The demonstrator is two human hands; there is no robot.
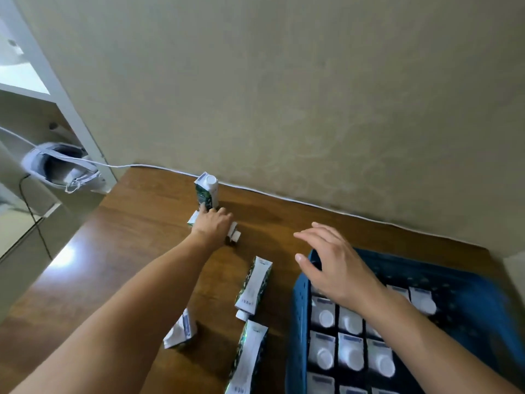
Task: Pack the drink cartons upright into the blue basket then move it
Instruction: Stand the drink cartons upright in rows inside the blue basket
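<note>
So my left hand (213, 223) is stretched out toward the far edge of the table (136, 231), fingers curled down over a carton lying flat (234, 234), fingertips touching the base of the upright carton (206, 191) right by the wall. Can't tell if it's actually gripping the flat one. Right hand (331, 264) is spread wide, holding nothing, hovering over the basket's (298, 322) far left corner. Basket sits at the table's right side with rows of packed cartons (350, 352) standing caps up. Two cartons (253, 285) lie flat just left of it, and another one (181, 331) is tipped over near my left forearm.
</note>
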